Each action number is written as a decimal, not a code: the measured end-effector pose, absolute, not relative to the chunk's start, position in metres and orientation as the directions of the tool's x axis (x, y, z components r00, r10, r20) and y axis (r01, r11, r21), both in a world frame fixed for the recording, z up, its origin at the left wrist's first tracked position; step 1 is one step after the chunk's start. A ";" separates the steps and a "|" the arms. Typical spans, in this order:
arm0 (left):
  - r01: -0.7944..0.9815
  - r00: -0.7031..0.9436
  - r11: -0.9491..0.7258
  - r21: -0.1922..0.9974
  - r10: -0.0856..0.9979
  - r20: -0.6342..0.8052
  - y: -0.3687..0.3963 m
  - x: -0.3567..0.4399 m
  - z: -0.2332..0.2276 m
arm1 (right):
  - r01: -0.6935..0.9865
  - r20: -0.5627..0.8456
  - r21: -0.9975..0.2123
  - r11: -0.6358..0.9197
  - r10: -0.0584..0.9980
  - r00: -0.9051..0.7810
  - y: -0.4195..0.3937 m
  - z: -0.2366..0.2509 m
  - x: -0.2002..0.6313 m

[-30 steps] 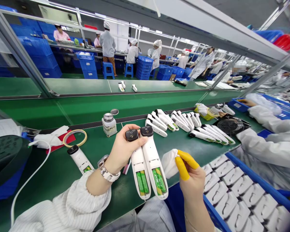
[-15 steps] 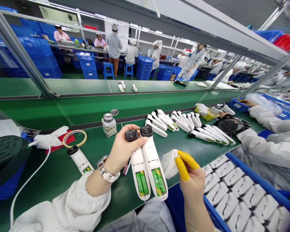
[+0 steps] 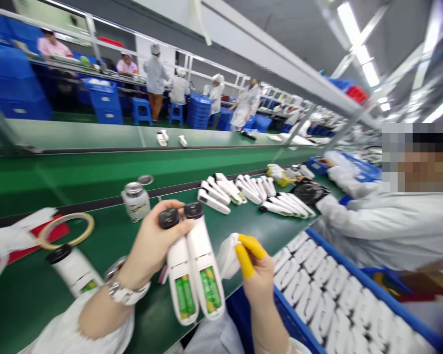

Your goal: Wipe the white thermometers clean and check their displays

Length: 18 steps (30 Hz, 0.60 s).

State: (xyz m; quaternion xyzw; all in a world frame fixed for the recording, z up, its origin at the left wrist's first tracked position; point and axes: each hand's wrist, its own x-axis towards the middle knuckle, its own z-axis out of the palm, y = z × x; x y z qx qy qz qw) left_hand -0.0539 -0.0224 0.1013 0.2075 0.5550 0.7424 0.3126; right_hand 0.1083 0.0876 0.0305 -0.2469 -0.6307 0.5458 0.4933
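My left hand (image 3: 151,246) grips two white handheld devices (image 3: 192,265) side by side. Their black heads point away from me and green batteries show in their open compartments. My right hand (image 3: 258,273), with yellow finger cots on thumb and forefinger, pinches a white cloth (image 3: 227,255) just right of the devices. A third white device (image 3: 72,268) lies on the green bench (image 3: 107,246) near my left wrist.
Several more white devices (image 3: 243,191) lie in rows further along the bench. A small bottle (image 3: 136,200) and a tape ring (image 3: 66,230) stand to the left. A blue tray of white parts (image 3: 317,290) sits at right, beside a co-worker's sleeve (image 3: 372,226) and a black fan (image 3: 306,191).
The view has swung to the right, bringing the co-worker at my right into sight. My hands keep the same hold on the devices and the cloth.
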 end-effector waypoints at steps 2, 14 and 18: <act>-0.234 -0.763 -0.098 0.967 0.635 -0.120 -0.023 -0.053 0.104 | -0.188 0.372 -0.928 0.322 0.834 -0.408 0.086 0.032 0.108; -0.429 -0.726 0.091 0.899 0.556 -0.403 -0.026 -0.055 0.115 | -0.176 0.349 -0.937 0.301 0.828 -0.439 0.084 0.029 0.106; -0.498 -0.709 0.098 0.862 0.526 -0.470 -0.023 -0.052 0.127 | -0.191 0.343 -0.939 0.287 0.831 -0.438 0.084 0.029 0.105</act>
